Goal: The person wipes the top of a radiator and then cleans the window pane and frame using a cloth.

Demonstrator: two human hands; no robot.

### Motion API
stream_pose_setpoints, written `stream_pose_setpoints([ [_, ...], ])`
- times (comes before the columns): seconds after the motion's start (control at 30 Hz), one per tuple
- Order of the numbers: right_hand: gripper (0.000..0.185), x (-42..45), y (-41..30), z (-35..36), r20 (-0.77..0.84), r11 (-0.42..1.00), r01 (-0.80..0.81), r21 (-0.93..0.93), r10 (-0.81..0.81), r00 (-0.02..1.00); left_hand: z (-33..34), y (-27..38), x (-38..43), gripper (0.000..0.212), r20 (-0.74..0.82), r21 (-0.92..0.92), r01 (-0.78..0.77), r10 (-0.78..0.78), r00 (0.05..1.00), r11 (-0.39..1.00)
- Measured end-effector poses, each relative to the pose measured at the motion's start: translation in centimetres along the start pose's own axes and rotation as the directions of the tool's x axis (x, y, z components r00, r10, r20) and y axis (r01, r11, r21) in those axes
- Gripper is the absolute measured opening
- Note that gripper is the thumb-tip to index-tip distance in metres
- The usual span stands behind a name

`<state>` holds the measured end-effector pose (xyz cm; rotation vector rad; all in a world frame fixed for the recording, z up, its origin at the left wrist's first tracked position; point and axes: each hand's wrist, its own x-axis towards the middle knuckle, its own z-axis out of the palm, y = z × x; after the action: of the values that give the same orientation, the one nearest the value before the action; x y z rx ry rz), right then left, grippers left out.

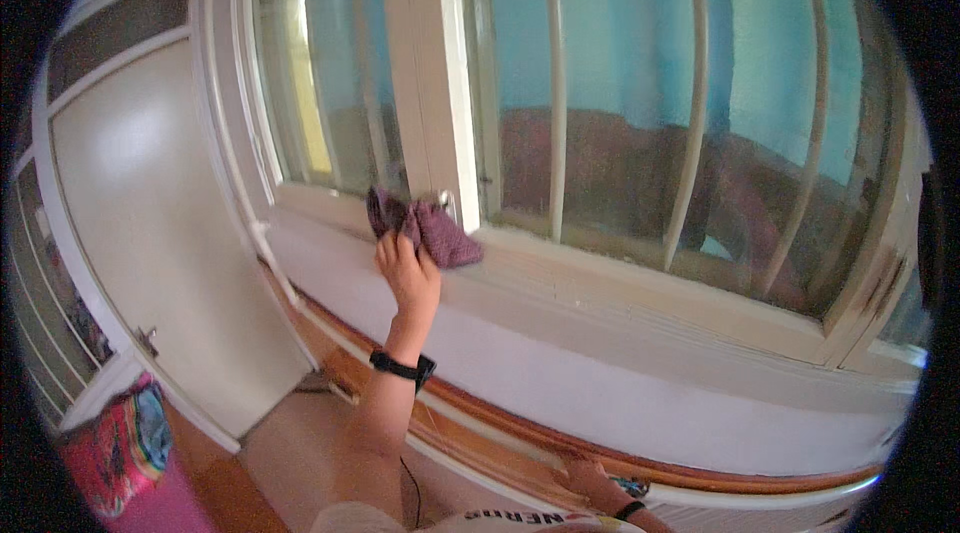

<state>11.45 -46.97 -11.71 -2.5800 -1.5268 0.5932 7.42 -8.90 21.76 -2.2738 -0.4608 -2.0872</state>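
Note:
My left hand, with a black watch on its wrist, is raised to the window frame and grips a bunched purple cloth. The cloth touches the lower frame where the upright post meets it, just below a small metal window catch. Low in the view, my right hand is at the brown wooden rail beneath the window, a dark band on its wrist. Its fingers are dim and blurred, so whether they hold anything does not show. A small bluish thing lies beside it.
Window panes have pale vertical bars. A white pipe runs down left of the window. Further left stands a closed pale door with a metal handle. A colourful patterned cloth is at the lower left.

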Motion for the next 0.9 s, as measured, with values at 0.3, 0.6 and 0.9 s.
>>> stream_pose_setpoints([
  [0.3, 0.074, 5.3, -1.9, 0.2, 0.119, 0.985, -0.171, 0.009, 0.169, 0.978, -1.0, -4.8, 7.8, 0.025, 0.074, -0.204, -0.185, 0.204, 0.976, 0.961],
  [0.6, 0.074, 6.6, -2.0, 2.9, 0.07, 0.875, -0.479, 0.071, 0.474, 0.878, -5.5, -1.6, 34.7, 0.033, -0.332, -0.188, -0.592, 0.517, 0.789, 0.783],
  [0.9, 0.064, 6.9, -3.1, 3.3, 0.093, 0.802, -0.597, -0.027, 0.596, 0.797, 0.4, 7.9, 47.3, 0.069, -0.155, -0.26, -0.405, 0.376, 0.914, 0.877],
])
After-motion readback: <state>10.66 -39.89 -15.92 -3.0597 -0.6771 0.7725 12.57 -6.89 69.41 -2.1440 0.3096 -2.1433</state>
